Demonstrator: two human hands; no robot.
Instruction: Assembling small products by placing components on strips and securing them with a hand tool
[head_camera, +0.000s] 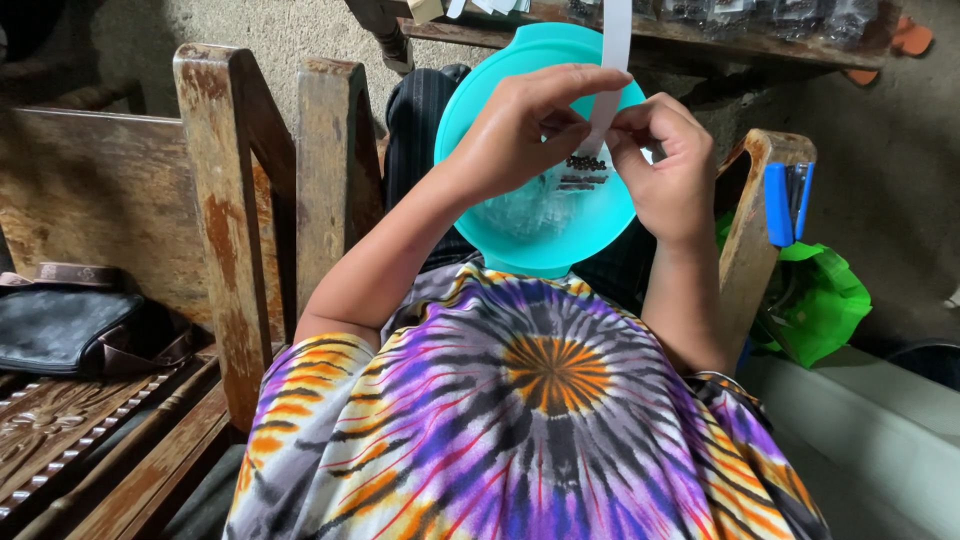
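A white paper strip (612, 60) is pinched between the fingertips of both hands, which are brought together above a turquoise plastic bowl (520, 235) resting on the lap. The left hand (525, 130) is closed on the strip from the left, the thumb and forefinger pressed against its lower end; the right hand (665, 165) is clamped on the same end from the right, so that the two sets of fingertips nearly touch. The strip is held upright and runs up out of the top edge of the view. Just below the fingertips, a small clear packet of dark beads (583, 168) is seen over the bowl's inside; whether it is held or lying in the bowl cannot be told.

The bowl's rim is bounded closely on both sides: the wooden chair arm (235, 200) stands to the left, and a second wooden armrest (755, 210) to the right, on which a blue stapler (786, 200) is perched at the edge. A green plastic bag (825, 300) is found just beyond that armrest. A black bag (75, 330) lies on the wooden bench seat at far left, well apart from the hands. Open room is left only directly above the bowl.
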